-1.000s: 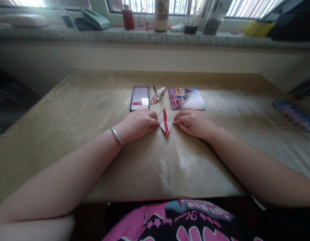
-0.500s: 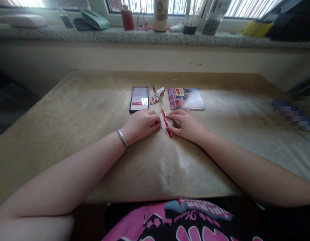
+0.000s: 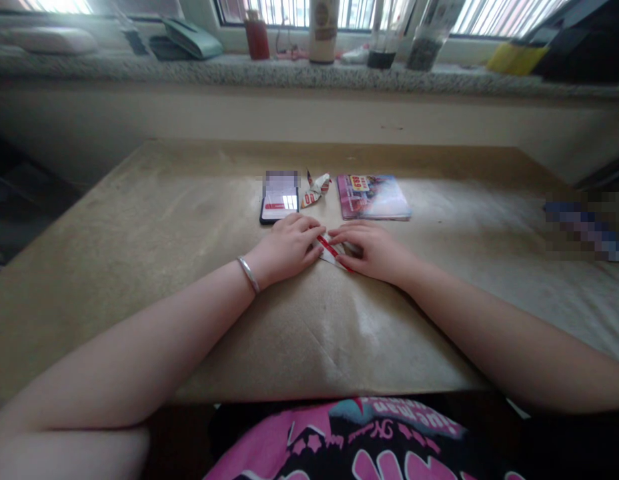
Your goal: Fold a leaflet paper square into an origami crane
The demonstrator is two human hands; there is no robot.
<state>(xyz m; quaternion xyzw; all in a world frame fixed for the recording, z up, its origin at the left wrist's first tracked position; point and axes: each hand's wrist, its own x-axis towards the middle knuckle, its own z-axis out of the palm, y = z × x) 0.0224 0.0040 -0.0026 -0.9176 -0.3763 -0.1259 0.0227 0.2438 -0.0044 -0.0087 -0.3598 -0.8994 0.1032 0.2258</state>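
A small folded paper piece (image 3: pixel 331 251), white with red print, lies on the brown paper-covered table (image 3: pixel 189 267) between my two hands. My left hand (image 3: pixel 288 247), with a silver bracelet at the wrist, rests curled against the paper's left side, fingertips on it. My right hand (image 3: pixel 377 249) lies over the paper's right part, fingers pressed down on it and hiding much of it. Both hands hold the piece flat against the table.
Behind the hands lie a phone (image 3: pixel 279 202) with a lit screen, a finished folded paper figure (image 3: pixel 315 189) and a stack of colourful printed sheets (image 3: pixel 372 196). A blurred blue object (image 3: pixel 584 227) lies at the right. Bottles and jars stand on the stone windowsill (image 3: pixel 309 70).
The paper piece, first a spread kite shape held at both corners, has been folded over and pressed flatter. My right hand has moved left onto it; my left hand edged closer.
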